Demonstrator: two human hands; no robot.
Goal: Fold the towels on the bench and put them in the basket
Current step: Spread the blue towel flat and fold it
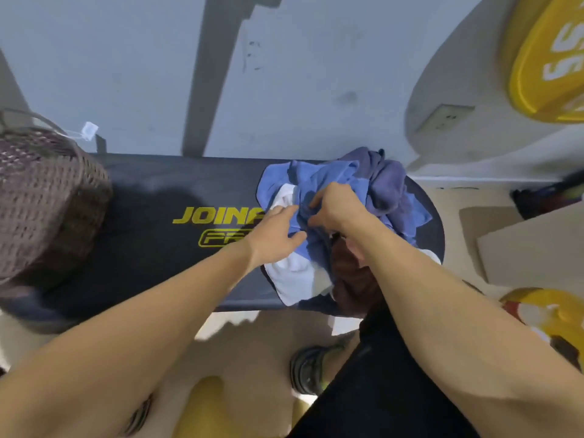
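Early in the job, by the look of it: reached into the heap of towels [347,210] piled at the right end of the desk [158,197], nothing folded yet as far as could be seen. Right hand [335,207] dug into the light blue towel [328,178] on top, fingers curled into the cloth and pinching a bunch of it. Left hand [278,235] came in just beside, fingers fairly straight and laid against the same blue cloth, thumb underneath at its edge; more a press than a proper grip, though a light pinch could not be ruled out. Underneath and around: a white towel [294,276] spilling toward the near edge, a purple one [385,178] bunched at the far side, a dark brown one [350,276] tucked below the right forearm. Wicker basket [47,197] sat at the left end of the same desk, well apart from the heap, its inside not visible from here. Step in hand judged to be singling out one towel. Next move called for lifting the blue towel free of the tangle, finding two corners, and spreading it on the bare stretch of black padding between heap and basket. Risk flagged: dragging the white or brown towel off the near edge with it.
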